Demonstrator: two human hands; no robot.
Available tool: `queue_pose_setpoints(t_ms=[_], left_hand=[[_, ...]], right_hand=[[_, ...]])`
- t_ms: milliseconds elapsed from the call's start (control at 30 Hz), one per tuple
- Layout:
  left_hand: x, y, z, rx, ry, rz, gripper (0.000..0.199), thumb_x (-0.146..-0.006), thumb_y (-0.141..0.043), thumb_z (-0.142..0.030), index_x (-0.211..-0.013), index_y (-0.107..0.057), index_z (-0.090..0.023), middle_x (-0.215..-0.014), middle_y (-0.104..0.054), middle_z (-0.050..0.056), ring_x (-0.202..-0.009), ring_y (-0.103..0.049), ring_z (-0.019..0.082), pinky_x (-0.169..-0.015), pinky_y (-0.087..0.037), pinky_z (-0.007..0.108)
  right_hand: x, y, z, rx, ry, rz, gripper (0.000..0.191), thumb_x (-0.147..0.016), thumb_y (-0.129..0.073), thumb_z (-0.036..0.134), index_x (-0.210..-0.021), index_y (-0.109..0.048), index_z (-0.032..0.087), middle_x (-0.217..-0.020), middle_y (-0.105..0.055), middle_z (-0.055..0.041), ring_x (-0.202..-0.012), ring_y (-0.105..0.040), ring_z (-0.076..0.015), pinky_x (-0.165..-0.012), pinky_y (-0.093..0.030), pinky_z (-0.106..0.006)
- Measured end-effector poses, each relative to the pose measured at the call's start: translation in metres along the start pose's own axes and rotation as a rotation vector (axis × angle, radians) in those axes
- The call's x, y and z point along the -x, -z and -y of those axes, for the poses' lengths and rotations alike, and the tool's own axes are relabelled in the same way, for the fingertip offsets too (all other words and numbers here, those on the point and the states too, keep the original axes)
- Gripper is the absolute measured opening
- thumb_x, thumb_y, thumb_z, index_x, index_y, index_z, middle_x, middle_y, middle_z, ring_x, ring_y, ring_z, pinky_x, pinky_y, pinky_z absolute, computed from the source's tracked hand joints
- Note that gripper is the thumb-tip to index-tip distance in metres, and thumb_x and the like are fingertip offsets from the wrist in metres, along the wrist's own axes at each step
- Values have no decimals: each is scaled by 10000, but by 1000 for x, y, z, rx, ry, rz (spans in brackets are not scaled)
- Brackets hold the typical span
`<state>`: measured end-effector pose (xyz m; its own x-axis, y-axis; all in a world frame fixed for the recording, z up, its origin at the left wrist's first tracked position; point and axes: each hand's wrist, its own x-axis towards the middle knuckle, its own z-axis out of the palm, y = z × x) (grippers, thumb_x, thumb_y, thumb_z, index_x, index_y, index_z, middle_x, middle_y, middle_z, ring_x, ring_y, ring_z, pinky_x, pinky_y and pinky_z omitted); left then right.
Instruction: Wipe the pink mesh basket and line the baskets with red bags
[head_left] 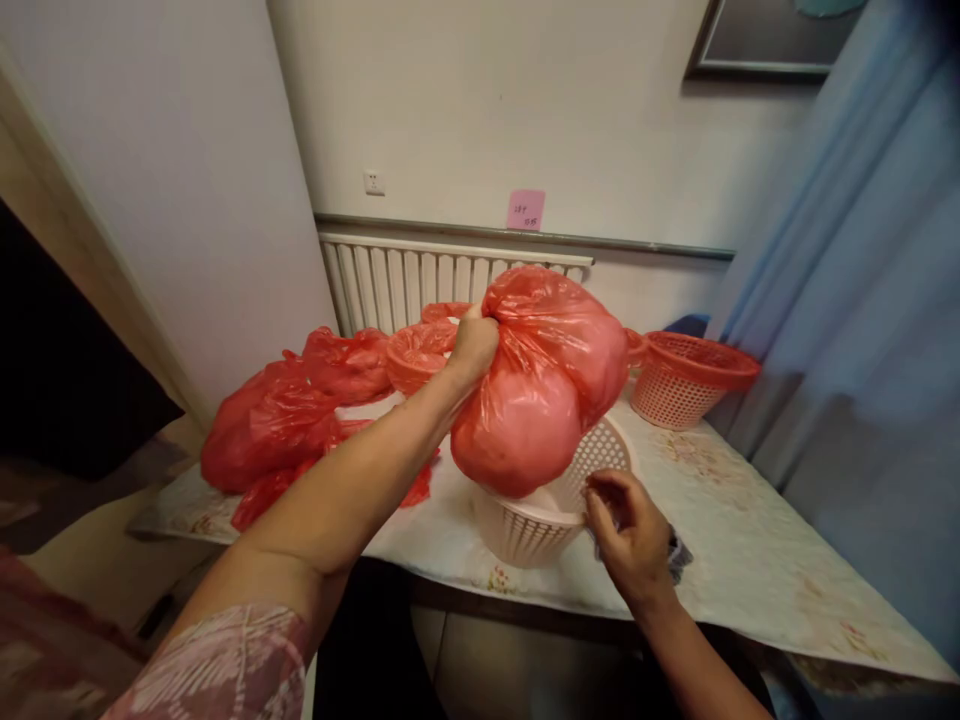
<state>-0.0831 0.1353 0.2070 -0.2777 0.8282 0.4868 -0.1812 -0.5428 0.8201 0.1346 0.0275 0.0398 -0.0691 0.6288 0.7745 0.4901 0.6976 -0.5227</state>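
Well, my left hand pinches the gathered red bag, which could tear under its weight; my right hand curls by the pale basket, hold unclear

Soft, rather dim light reaches the red bag, whose film catches pale glints. Far to the bag's left, darkness sinks almost to black; to its right, the bluish curtain looks soft and stretched by wide-angle distortion.
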Motion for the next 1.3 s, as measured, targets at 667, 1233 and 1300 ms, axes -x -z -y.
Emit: queue_pose_setpoints(t_ms=[667, 1233, 1300], left_hand=[[40, -26, 85, -570, 258, 376, 132, -707, -524, -106, -711, -650, -146, -769, -690, 49, -797, -604, 217, -795, -495, 344], [60, 28, 53, -107, 645, 365, 407, -646, -725, -77, -1038, -653, -155, -755, -701, 29, -575, -639, 132, -591, -528, 260], [55, 36, 53, -155, 587, 267, 277, -629, -657, -4, -882, -667, -119, -633, -661, 5, -480, -580, 106, -494, -463, 208]], right_hand=[[-71, -10, -9, 34, 75, 771, 306, -878, -578, 221, -1169, -656, 169, -1133, -693, -130, -1008, -656, -259, -910, -504, -413], [-103, 15, -27, 329, 111, 336, 437, -782, -585, 164, -1216, -617, 200, -1152, -668, -113, -1050, -617, -278, -935, -484, -469], [-103, 20, -43, 248, 0, 312, 351, -760, -513, 135, -1063, -682, 187, -1021, -712, -86, -929, -654, -241, -886, -500, -431]])
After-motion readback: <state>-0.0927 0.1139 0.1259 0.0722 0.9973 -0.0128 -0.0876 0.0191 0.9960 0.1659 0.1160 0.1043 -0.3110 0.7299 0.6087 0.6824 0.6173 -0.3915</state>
